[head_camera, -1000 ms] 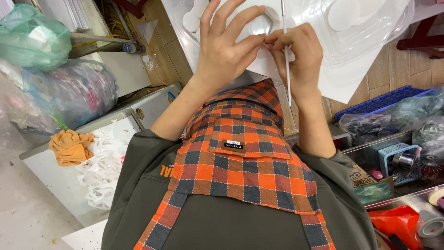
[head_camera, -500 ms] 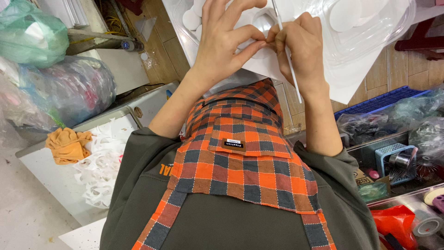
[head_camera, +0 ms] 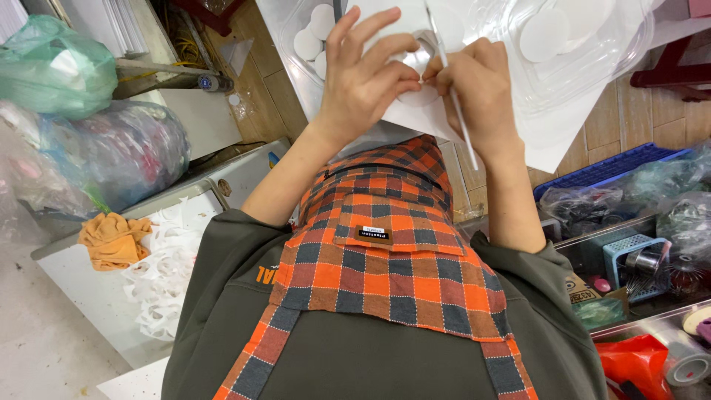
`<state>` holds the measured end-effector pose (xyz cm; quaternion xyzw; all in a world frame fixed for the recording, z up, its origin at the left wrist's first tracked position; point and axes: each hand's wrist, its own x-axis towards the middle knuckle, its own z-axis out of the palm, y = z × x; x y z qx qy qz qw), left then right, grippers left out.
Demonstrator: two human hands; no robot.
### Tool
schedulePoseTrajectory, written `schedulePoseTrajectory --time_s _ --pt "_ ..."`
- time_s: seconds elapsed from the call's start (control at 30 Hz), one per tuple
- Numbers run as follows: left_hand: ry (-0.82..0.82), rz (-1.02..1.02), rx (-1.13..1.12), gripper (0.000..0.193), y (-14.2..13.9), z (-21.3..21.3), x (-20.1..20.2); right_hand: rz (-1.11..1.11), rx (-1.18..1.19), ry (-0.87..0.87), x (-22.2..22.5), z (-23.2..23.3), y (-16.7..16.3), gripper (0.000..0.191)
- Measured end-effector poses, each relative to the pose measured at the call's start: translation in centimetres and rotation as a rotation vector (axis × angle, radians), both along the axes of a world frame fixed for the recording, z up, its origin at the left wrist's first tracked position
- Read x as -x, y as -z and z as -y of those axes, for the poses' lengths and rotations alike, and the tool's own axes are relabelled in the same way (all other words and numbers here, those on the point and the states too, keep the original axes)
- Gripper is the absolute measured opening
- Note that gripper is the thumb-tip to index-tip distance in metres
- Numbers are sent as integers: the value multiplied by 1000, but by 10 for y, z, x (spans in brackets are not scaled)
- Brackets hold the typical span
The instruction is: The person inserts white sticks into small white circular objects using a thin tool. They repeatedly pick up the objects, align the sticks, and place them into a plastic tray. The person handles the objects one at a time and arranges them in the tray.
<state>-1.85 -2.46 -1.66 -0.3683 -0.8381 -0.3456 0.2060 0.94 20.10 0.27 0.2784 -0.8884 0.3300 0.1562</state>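
Looking down my chest, I see an orange and grey checked apron over a dark green shirt. My left hand point(head_camera: 370, 78) pinches a small white round piece point(head_camera: 416, 92) against a white sheet point(head_camera: 563, 126) on the table. My right hand point(head_camera: 481, 92) holds a thin white stick-like tool point(head_camera: 453, 104), its tip at the round piece where both hands meet. A clear plastic tray point(head_camera: 570, 44) with white discs lies just beyond my hands.
A bin of white cut-out scraps point(head_camera: 167, 274) with an orange cloth point(head_camera: 111, 238) stands at my left, beside stuffed plastic bags point(head_camera: 104, 159). At my right are a blue crate point(head_camera: 615, 167), bagged items, small tools and tape rolls point(head_camera: 685, 359).
Both hands have shifted slightly on the sheet, staying together over the round piece. The thin tool in my right hand has tilted a little.
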Motion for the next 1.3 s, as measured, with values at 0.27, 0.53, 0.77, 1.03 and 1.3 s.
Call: schedulePoseTrajectory --time_s 0.27,0.53,0.77,1.03,1.3 --pt "44 174 -95 15 -6 4 2 85 158 29 -7 -1 -2 26" --pt "84 70 -52 12 -11 -5 5 65 153 410 -6 -57 -32 29" --pt "17 111 -80 24 -11 -22 2 -56 -95 445 14 -87 -27 51" --pt "-57 218 -180 35 -30 -20 -4 97 238 399 8 -80 -45 39" --pt "151 440 -428 16 -40 -17 -1 167 111 -139 23 -56 -75 35"
